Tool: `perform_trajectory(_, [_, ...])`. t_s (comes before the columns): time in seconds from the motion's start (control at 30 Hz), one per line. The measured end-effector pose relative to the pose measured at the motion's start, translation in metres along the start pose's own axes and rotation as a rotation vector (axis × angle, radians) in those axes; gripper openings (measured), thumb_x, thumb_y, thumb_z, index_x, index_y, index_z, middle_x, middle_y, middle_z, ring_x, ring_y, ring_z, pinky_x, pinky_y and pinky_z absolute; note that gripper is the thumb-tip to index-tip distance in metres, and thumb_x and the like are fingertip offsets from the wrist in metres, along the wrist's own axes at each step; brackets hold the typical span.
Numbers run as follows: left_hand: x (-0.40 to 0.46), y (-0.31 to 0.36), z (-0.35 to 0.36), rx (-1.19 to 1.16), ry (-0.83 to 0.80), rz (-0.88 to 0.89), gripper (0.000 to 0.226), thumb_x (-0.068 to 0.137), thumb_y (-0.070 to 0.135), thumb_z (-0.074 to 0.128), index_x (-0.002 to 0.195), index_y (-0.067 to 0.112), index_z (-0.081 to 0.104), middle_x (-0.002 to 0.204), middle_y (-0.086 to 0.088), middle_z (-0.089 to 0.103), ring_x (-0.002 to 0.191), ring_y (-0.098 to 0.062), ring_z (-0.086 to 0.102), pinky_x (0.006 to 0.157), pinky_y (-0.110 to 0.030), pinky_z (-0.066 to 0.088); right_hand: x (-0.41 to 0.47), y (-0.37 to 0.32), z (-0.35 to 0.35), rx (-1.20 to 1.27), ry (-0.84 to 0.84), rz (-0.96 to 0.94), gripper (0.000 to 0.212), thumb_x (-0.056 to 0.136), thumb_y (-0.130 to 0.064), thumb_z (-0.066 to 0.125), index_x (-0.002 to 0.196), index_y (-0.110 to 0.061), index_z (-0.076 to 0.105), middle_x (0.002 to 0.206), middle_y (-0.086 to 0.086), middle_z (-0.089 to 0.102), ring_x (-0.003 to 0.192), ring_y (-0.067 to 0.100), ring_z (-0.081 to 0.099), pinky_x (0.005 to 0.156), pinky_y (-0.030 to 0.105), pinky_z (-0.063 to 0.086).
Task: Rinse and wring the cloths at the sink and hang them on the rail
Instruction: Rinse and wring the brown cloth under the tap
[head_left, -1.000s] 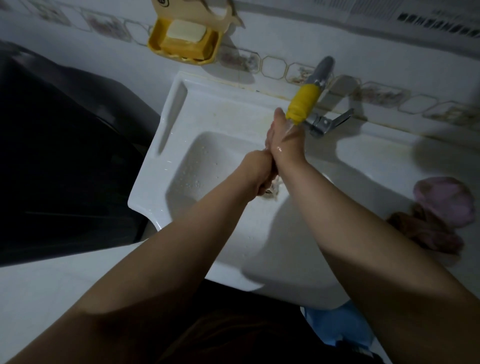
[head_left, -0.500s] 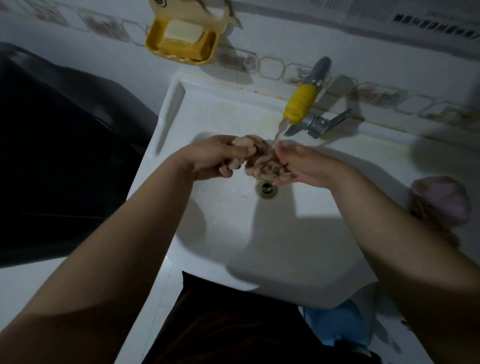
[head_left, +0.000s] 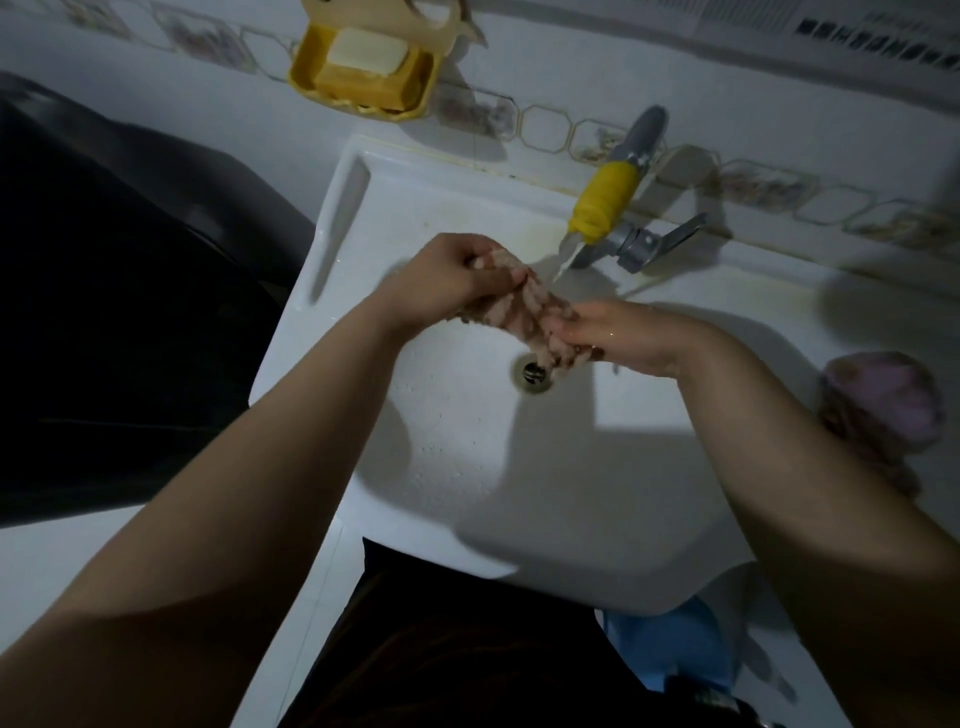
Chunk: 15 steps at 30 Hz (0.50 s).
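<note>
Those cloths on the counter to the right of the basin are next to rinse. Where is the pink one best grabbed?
Probably from above, by the bunched top of the pink cloth: it lies crumpled on the counter, with no flat edge showing.

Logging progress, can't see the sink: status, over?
Left hand and right hand both grip the cloth, stretched under the running tap. More cloths wait at right. Nothing blocking.

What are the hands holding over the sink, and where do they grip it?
One pinkish cloth, stretched between them: the left hand grips its upper end, the right hand its lower end above the drain.
</note>
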<state>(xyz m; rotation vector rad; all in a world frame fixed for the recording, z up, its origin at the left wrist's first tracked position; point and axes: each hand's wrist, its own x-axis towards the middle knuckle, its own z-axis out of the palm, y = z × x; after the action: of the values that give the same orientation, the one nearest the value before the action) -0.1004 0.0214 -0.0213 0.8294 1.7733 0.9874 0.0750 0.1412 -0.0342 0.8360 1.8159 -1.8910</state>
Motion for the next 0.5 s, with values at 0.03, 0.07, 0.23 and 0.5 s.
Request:
perform_trajectory(0.03, [0.000, 0.001, 0.004, -0.069, -0.025, -0.023, 0.013, 0.088, 0.017, 0.067, 0.096, 0.006, 0.068, 0.078, -0.005, 0.067, 0.064, -0.010, 0.062, 0.058, -0.024, 0.051, 0.001, 0.001, 0.000, 0.041, 0.014, -0.043, 0.025, 0.097, -0.008, 0.047, 0.118, -0.021, 0.052, 0.100, -0.010, 0.065, 0.083, -0.008, 0.064, 0.076, 0.014, 0.051])
perform_trajectory(0.07, [0.000, 0.003, 0.008, -0.124, -0.055, -0.038, 0.010, 0.089, 0.016, 0.066, 0.095, 0.008, 0.066, 0.077, -0.005, 0.067, 0.064, -0.012, 0.063, 0.058, -0.025, 0.052, 0.004, 0.002, 0.002, 0.091, 0.036, -0.087, 0.036, 0.094, -0.004, 0.052, 0.126, -0.020, 0.047, 0.104, -0.009, 0.065, 0.090, -0.004, 0.064, 0.079, 0.016, 0.052])
perform_trajectory(0.23, [0.008, 0.010, 0.016, -0.019, -0.069, -0.031, 0.015, 0.088, 0.019, 0.065, 0.097, 0.007, 0.064, 0.083, -0.005, 0.067, 0.075, -0.014, 0.063, 0.079, -0.036, 0.055, 0.019, 0.005, 0.025, 0.023, 0.177, -0.164, 0.026, 0.083, -0.011, 0.071, 0.104, -0.020, 0.059, 0.097, 0.000, 0.070, 0.091, 0.010, 0.068, 0.084, 0.026, 0.054])
perform_trajectory(0.5, [0.012, 0.003, -0.019, 0.136, -0.485, -0.207, 0.044, 0.082, 0.018, 0.074, 0.121, 0.017, 0.053, 0.106, -0.013, 0.068, 0.089, -0.030, 0.070, 0.070, -0.037, 0.059, 0.030, 0.011, 0.006, 0.248, 0.492, -0.090, 0.013, 0.075, -0.026, 0.055, 0.080, -0.019, 0.066, 0.080, 0.004, 0.071, 0.081, 0.024, 0.067, 0.078, 0.039, 0.052])
